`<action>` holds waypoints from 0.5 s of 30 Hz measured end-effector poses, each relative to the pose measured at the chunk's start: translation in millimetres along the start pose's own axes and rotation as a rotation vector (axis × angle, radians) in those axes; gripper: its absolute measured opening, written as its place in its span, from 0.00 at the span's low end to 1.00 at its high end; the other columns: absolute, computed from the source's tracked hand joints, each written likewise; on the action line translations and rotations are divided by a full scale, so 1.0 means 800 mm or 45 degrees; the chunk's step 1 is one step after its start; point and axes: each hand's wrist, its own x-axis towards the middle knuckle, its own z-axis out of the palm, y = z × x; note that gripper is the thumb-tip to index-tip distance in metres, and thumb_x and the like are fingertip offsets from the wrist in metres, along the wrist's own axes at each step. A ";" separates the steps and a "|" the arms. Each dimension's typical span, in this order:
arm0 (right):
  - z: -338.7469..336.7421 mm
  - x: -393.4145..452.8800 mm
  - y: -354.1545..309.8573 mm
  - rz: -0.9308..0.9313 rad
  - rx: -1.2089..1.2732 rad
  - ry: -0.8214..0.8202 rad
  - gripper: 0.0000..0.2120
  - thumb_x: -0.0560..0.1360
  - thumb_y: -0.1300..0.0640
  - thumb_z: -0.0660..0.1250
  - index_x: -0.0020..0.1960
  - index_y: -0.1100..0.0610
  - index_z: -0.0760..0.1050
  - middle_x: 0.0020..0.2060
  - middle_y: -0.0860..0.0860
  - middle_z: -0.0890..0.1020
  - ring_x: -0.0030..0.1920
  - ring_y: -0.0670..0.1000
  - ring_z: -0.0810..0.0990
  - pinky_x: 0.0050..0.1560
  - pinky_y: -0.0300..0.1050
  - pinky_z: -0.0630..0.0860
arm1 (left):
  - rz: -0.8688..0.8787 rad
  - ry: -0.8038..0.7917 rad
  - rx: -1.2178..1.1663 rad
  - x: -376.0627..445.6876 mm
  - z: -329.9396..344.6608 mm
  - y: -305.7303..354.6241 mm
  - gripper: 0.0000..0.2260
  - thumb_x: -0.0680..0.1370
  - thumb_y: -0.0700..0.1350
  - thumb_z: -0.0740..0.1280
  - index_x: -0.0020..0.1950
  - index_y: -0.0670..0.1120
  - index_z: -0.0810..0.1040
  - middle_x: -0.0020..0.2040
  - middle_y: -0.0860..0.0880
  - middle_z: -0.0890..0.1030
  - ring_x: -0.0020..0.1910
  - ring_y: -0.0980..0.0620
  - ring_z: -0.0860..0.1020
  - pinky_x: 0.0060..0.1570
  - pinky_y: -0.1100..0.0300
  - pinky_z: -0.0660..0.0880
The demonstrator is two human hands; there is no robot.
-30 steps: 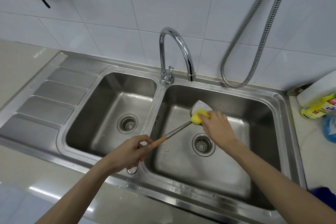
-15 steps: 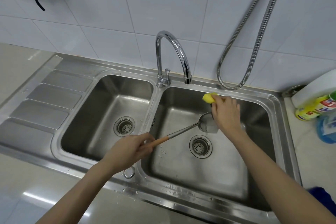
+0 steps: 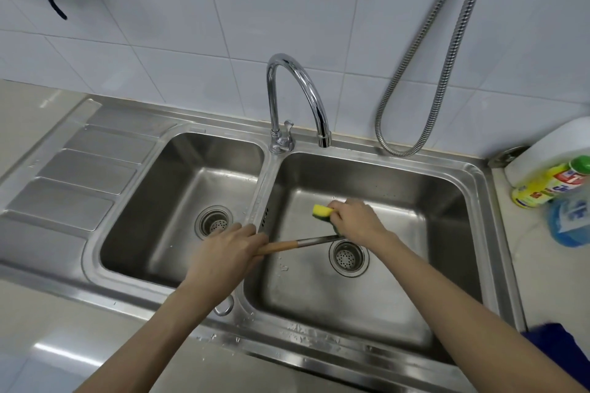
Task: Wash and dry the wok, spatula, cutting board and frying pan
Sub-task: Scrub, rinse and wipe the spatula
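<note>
My left hand (image 3: 225, 250) grips the wooden handle of the spatula (image 3: 297, 243), which lies nearly level over the right sink basin (image 3: 440, 188). Its metal shaft runs right and disappears under my right hand (image 3: 357, 220); the blade is hidden. That hand holds a yellow and green sponge (image 3: 322, 212) just above the shaft, over the basin's drain (image 3: 348, 257). No wok, cutting board or frying pan is in view.
A chrome tap (image 3: 297, 99) stands behind the divider, spout over the right basin. The left basin (image 3: 178, 201) and ribbed drainboard (image 3: 79, 175) lie to the left. Dish soap bottle (image 3: 549, 182), a white roll and a blue bottle (image 3: 571, 220) stand at right. A metal hose (image 3: 424, 99) hangs on the wall.
The spatula has dropped and turned nearly level, its blade now hidden under my right hand. My right hand brought the sponge down and left from the back of the basin to the shaft.
</note>
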 end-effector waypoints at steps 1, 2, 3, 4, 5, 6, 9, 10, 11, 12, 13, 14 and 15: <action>0.000 0.000 0.008 0.045 -0.056 0.052 0.16 0.78 0.53 0.56 0.63 0.51 0.73 0.53 0.59 0.78 0.54 0.61 0.74 0.52 0.50 0.70 | -0.024 -0.009 -0.032 -0.001 -0.002 -0.004 0.11 0.65 0.54 0.77 0.39 0.54 0.77 0.32 0.56 0.74 0.31 0.54 0.76 0.21 0.66 0.59; -0.001 -0.001 0.018 0.094 -0.089 0.096 0.16 0.78 0.53 0.55 0.64 0.51 0.73 0.52 0.59 0.78 0.54 0.61 0.74 0.52 0.50 0.70 | -0.052 -0.006 -0.072 -0.004 -0.004 -0.008 0.10 0.66 0.54 0.77 0.40 0.54 0.77 0.33 0.56 0.74 0.31 0.54 0.76 0.22 0.69 0.53; 0.000 -0.002 0.028 0.138 -0.092 0.137 0.17 0.78 0.52 0.55 0.64 0.51 0.73 0.52 0.59 0.78 0.53 0.61 0.74 0.53 0.50 0.70 | -0.085 0.002 -0.110 -0.006 -0.004 -0.012 0.09 0.69 0.55 0.75 0.42 0.54 0.77 0.34 0.56 0.75 0.32 0.54 0.77 0.23 0.69 0.50; 0.002 -0.005 0.032 0.154 -0.063 0.190 0.17 0.78 0.52 0.55 0.64 0.52 0.73 0.51 0.59 0.78 0.53 0.61 0.74 0.52 0.50 0.70 | -0.121 0.018 -0.138 -0.007 -0.004 -0.015 0.08 0.72 0.55 0.72 0.45 0.54 0.77 0.37 0.56 0.75 0.35 0.53 0.77 0.23 0.67 0.53; 0.005 -0.011 0.030 0.123 -0.016 0.248 0.17 0.78 0.52 0.55 0.64 0.52 0.73 0.50 0.59 0.78 0.52 0.61 0.74 0.52 0.50 0.70 | -0.168 -0.040 -0.175 -0.005 -0.003 -0.015 0.07 0.75 0.56 0.68 0.48 0.55 0.77 0.40 0.55 0.76 0.39 0.53 0.78 0.25 0.64 0.59; 0.010 -0.019 0.022 0.050 0.044 0.302 0.18 0.78 0.51 0.54 0.64 0.52 0.74 0.49 0.59 0.78 0.51 0.60 0.74 0.51 0.51 0.70 | -0.198 -0.125 -0.220 -0.002 -0.003 -0.013 0.08 0.77 0.56 0.65 0.51 0.55 0.76 0.43 0.55 0.77 0.42 0.52 0.78 0.29 0.61 0.64; 0.025 -0.048 -0.006 -0.221 0.164 0.277 0.23 0.76 0.45 0.48 0.63 0.49 0.75 0.49 0.54 0.78 0.49 0.56 0.73 0.51 0.51 0.71 | -0.220 -0.331 -0.372 0.010 0.001 0.000 0.09 0.78 0.56 0.63 0.51 0.53 0.78 0.43 0.54 0.80 0.42 0.53 0.78 0.34 0.60 0.68; 0.026 -0.055 -0.007 -0.224 0.255 0.286 0.24 0.76 0.44 0.47 0.63 0.48 0.75 0.49 0.53 0.78 0.49 0.55 0.73 0.52 0.51 0.72 | -0.230 -0.376 -0.461 0.014 0.003 0.005 0.09 0.78 0.55 0.63 0.49 0.52 0.79 0.41 0.53 0.81 0.40 0.54 0.79 0.33 0.60 0.69; 0.024 -0.063 -0.002 -0.180 0.391 0.335 0.24 0.76 0.45 0.48 0.62 0.49 0.75 0.48 0.52 0.80 0.49 0.54 0.74 0.52 0.51 0.72 | -0.234 -0.417 -0.580 0.017 0.004 0.010 0.09 0.78 0.54 0.64 0.46 0.51 0.79 0.38 0.53 0.81 0.37 0.55 0.78 0.34 0.60 0.71; 0.018 -0.070 0.009 -0.104 0.519 0.423 0.22 0.76 0.47 0.50 0.61 0.50 0.76 0.46 0.52 0.81 0.47 0.53 0.75 0.51 0.52 0.73 | -0.246 -0.462 -0.732 0.019 0.004 0.015 0.09 0.78 0.53 0.65 0.43 0.50 0.79 0.34 0.53 0.80 0.33 0.56 0.78 0.33 0.59 0.72; 0.011 -0.080 0.025 -0.020 0.617 0.525 0.19 0.76 0.50 0.52 0.58 0.52 0.78 0.41 0.53 0.82 0.44 0.53 0.77 0.47 0.51 0.74 | -0.268 -0.503 -0.902 0.021 0.004 0.019 0.10 0.78 0.52 0.66 0.41 0.49 0.79 0.31 0.52 0.80 0.28 0.57 0.76 0.30 0.58 0.72; 0.003 -0.090 0.046 0.078 0.669 0.637 0.16 0.76 0.53 0.55 0.55 0.54 0.79 0.38 0.54 0.82 0.40 0.54 0.78 0.43 0.52 0.75 | -0.296 -0.552 -1.066 0.023 0.005 0.024 0.11 0.78 0.51 0.66 0.39 0.48 0.78 0.29 0.51 0.79 0.25 0.56 0.75 0.26 0.59 0.71; -0.003 -0.102 0.071 0.169 0.704 0.739 0.15 0.76 0.54 0.56 0.54 0.55 0.80 0.37 0.55 0.82 0.38 0.55 0.78 0.41 0.52 0.75 | -0.336 -0.601 -1.216 0.026 0.007 0.028 0.11 0.79 0.51 0.66 0.39 0.47 0.78 0.28 0.49 0.79 0.23 0.54 0.73 0.24 0.60 0.69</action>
